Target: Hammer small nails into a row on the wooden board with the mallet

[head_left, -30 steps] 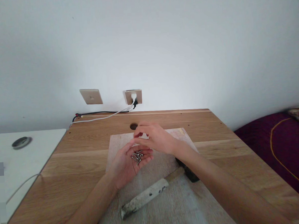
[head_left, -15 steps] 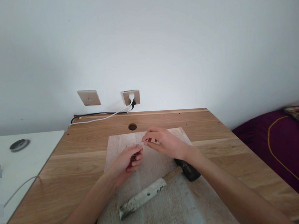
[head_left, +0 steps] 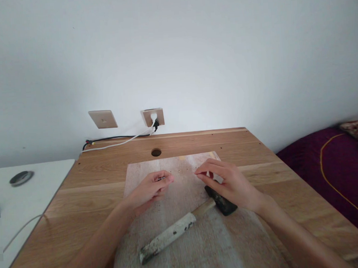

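While the left hand [head_left: 148,188] rests on the board with its fingers curled shut over a few nails [head_left: 162,178], of which only a grey tip shows at the fingertips, the right hand [head_left: 232,184] hovers well apart from it, thumb and forefinger pinched together. Whether anything lies in that pinch is too small to tell. A hammer [head_left: 173,234] lies slantwise between and below the hands. Its pale, paint-worn handle points toward the viewer's left, and its dark head sits just under the right palm, which hides part of it.

All of this rests on a worn, pale board [head_left: 189,254] laid flat on a wooden table [head_left: 88,184], whose top has a round hole [head_left: 156,152] near its far edge. White and black cables [head_left: 115,142] run along that edge to a wall socket [head_left: 153,117], beside which a blank wall plate [head_left: 103,119] is fixed on the plain white wall. To the left stands a white surface [head_left: 33,191] bearing a round metal disc [head_left: 21,177]; to the right lies a dark purple cover [head_left: 335,165].
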Tool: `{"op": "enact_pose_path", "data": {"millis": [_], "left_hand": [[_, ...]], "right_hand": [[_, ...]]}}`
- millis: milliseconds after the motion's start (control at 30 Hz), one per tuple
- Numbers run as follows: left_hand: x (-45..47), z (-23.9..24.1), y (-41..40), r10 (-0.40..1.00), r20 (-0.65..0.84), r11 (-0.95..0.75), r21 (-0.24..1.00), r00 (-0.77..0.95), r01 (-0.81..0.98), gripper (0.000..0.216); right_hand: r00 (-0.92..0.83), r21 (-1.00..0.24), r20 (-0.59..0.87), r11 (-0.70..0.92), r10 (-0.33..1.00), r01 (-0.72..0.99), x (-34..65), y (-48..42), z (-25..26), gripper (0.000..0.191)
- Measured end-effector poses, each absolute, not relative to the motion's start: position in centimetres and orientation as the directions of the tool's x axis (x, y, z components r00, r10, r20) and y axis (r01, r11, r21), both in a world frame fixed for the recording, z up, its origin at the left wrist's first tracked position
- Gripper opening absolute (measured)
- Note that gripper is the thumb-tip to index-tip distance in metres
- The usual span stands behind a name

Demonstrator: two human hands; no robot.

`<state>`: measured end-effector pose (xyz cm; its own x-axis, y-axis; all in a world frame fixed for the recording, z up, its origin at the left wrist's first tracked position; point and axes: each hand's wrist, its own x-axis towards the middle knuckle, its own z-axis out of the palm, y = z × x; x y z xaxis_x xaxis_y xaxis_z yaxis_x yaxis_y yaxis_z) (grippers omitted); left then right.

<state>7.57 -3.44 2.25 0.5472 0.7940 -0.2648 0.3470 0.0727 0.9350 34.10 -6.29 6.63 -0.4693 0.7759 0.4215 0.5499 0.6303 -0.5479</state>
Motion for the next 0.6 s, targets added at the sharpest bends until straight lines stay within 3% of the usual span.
{"op": "enact_pose_path", "data": {"millis": [267, 433, 600], "left_hand": [[8.9, 1.6, -2.5, 0.770, -0.179, -0.296, 0.751, 0.613, 0.590, 0.033], [9.4, 1.8, -1.5, 0.670, -0.174, -0.453, 0.674, 0.722, 0.583, 0.020], [9.0, 2.7, -0.5, 0.572, -0.201, -0.521, 0.660, 0.795, 0.541, 0.021]], "right_hand": [[-0.276, -0.582, 0.464, 0.524, 0.842, 0.622, 36.6, -9.4, 6.3, 0.009], [-0.213, -0.606, 0.452, 0.473, 0.866, 0.639, 37.2, -11.1, 6.0, 0.009], [-0.174, -0.621, 0.417, 0.419, 0.892, 0.663, 38.1, -12.6, 5.5, 0.009]]}}
